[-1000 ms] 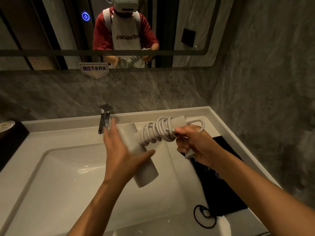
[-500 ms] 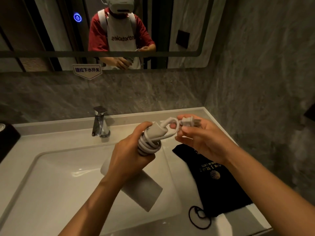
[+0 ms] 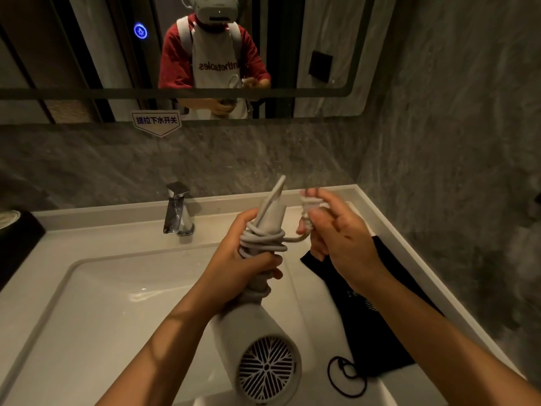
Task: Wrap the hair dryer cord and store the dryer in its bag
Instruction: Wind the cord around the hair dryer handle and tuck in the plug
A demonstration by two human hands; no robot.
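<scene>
A white hair dryer (image 3: 257, 341) hangs over the sink, its handle pointing up and away and its rear grille facing me. My left hand (image 3: 243, 265) grips the handle, around which the grey cord (image 3: 263, 244) is coiled in several turns. A short free end of cord runs right to the plug (image 3: 307, 205), pinched in my right hand (image 3: 336, 238). The black storage bag (image 3: 371, 320) lies flat on the counter to the right, partly under my right forearm, with its black drawstring loop (image 3: 347, 379) at its near end.
A white rectangular sink (image 3: 87, 317) fills the counter, with a chrome faucet (image 3: 177, 209) at the back. A dark object (image 3: 17, 238) sits at the far left. Grey stone walls close the back and right; a mirror hangs above.
The dryer has swung so its handle points up and its rear grille faces me. My right hand has lifted the plug end higher, beside the handle's tip.
</scene>
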